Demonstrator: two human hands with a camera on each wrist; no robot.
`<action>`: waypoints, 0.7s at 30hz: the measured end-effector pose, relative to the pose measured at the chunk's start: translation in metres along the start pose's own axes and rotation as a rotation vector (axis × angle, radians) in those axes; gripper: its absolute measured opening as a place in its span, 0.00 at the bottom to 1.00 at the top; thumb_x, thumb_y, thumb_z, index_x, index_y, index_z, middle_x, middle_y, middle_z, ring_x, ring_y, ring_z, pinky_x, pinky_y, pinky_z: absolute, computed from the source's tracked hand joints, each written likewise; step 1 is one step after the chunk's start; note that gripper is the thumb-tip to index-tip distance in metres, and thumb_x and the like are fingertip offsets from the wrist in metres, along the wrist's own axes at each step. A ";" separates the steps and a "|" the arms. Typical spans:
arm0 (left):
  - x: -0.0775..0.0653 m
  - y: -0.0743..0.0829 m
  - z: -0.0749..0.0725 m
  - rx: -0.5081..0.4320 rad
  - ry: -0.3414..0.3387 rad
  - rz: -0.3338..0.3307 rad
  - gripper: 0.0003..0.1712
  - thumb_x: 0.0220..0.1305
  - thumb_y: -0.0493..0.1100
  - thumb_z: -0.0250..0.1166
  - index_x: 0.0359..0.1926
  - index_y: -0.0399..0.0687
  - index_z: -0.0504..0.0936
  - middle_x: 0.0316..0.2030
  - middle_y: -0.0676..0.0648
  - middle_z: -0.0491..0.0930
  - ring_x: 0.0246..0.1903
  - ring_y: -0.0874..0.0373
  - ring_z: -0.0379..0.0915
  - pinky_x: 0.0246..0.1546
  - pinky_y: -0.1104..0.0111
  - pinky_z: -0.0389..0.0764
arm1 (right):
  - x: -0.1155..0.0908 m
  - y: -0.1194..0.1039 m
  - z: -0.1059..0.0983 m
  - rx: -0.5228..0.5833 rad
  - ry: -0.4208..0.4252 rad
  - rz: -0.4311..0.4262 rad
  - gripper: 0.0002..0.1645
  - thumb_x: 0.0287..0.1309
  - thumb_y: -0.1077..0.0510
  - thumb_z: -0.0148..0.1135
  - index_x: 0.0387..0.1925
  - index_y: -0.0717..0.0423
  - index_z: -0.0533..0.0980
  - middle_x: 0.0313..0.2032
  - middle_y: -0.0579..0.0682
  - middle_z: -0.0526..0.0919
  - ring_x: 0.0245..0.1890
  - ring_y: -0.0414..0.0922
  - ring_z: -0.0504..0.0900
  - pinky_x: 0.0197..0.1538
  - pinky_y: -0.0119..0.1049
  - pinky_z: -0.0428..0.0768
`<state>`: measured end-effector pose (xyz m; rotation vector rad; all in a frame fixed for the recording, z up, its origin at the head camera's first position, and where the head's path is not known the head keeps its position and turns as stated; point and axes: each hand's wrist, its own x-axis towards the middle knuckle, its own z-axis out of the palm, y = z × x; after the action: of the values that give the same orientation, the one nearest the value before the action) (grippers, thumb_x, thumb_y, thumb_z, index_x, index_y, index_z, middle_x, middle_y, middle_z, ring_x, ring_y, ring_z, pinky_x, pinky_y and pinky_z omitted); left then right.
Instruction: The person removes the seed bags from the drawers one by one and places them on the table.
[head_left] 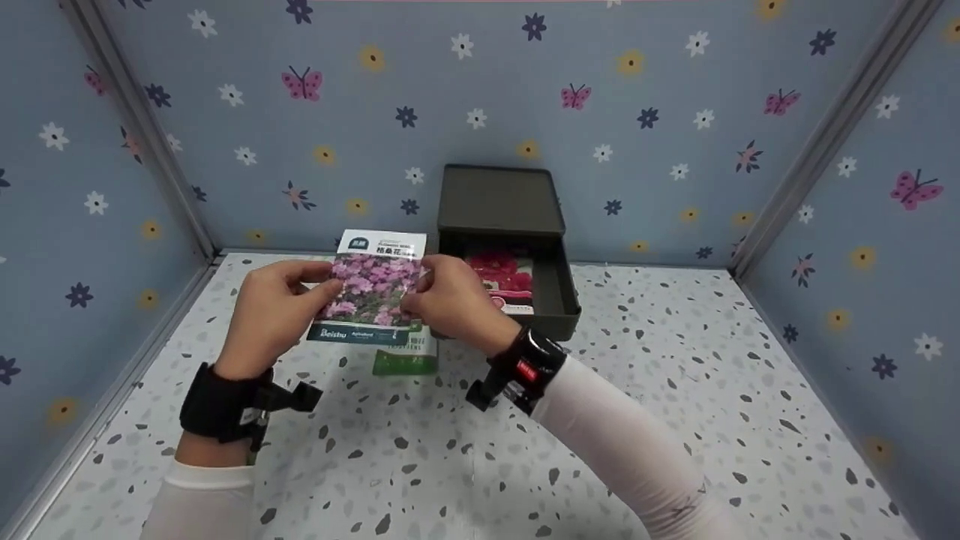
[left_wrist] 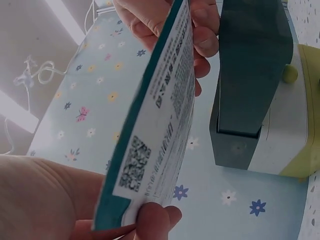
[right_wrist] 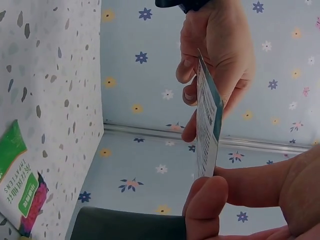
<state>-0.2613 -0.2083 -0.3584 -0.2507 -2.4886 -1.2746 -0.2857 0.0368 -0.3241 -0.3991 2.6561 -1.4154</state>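
Observation:
Both hands hold a seed packet (head_left: pixel 375 289) with pink flowers on its front, raised above the table. My left hand (head_left: pixel 274 307) pinches its left edge between thumb and fingers, and my right hand (head_left: pixel 457 300) pinches the right edge. Printed text and a square code show on the packet's back (left_wrist: pixel 150 145) in the left wrist view. Beneath it lies a green and white seed packet (head_left: pixel 405 364), partly covered in the head view. Just behind the right hand stands a dark green box (head_left: pixel 559 328), its lid raised, with a red-flower packet (head_left: pixel 517 285) inside.
The box's lid (head_left: pixel 501 199) stands up near the back wall (head_left: pixel 510 97), which is patterned with flowers and butterflies. Patterned side walls close off the speckled white table (head_left: pixel 637 390) at left and right. A strap with a small mount sits on each wrist.

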 end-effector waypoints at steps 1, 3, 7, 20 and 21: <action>-0.001 -0.002 -0.001 -0.004 -0.002 -0.004 0.22 0.81 0.44 0.70 0.66 0.33 0.87 0.54 0.33 0.89 0.28 0.61 0.79 0.27 0.69 0.71 | 0.000 -0.001 0.002 -0.013 0.002 -0.002 0.41 0.67 0.66 0.75 0.78 0.66 0.72 0.30 0.45 0.77 0.27 0.39 0.75 0.31 0.32 0.72; -0.003 -0.005 -0.002 -0.006 -0.005 -0.010 0.22 0.82 0.44 0.69 0.66 0.33 0.87 0.54 0.33 0.88 0.28 0.62 0.79 0.27 0.68 0.70 | 0.001 -0.003 0.005 -0.023 -0.002 -0.006 0.41 0.67 0.66 0.76 0.78 0.67 0.72 0.30 0.45 0.77 0.27 0.39 0.74 0.32 0.32 0.72; -0.005 -0.012 -0.006 0.010 0.002 -0.027 0.22 0.82 0.44 0.69 0.66 0.33 0.86 0.56 0.32 0.88 0.29 0.62 0.79 0.28 0.69 0.71 | 0.001 -0.008 0.012 -0.035 -0.027 -0.016 0.34 0.68 0.66 0.76 0.72 0.64 0.75 0.27 0.44 0.74 0.24 0.40 0.72 0.32 0.34 0.71; -0.011 -0.035 -0.020 0.086 -0.017 -0.069 0.22 0.81 0.45 0.70 0.65 0.34 0.87 0.54 0.32 0.89 0.32 0.55 0.81 0.28 0.69 0.74 | 0.008 -0.005 0.052 -0.101 -0.030 0.030 0.26 0.68 0.63 0.78 0.63 0.62 0.78 0.32 0.46 0.80 0.32 0.43 0.79 0.37 0.35 0.79; -0.009 -0.037 -0.019 0.095 -0.022 -0.072 0.23 0.81 0.45 0.70 0.66 0.34 0.87 0.54 0.32 0.89 0.34 0.53 0.82 0.29 0.69 0.75 | 0.008 -0.004 0.054 -0.100 -0.025 0.028 0.27 0.68 0.63 0.78 0.65 0.63 0.78 0.33 0.46 0.80 0.33 0.43 0.79 0.37 0.35 0.79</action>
<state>-0.2596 -0.2453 -0.3791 -0.1548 -2.5897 -1.1829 -0.2816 -0.0107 -0.3512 -0.3848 2.7091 -1.2655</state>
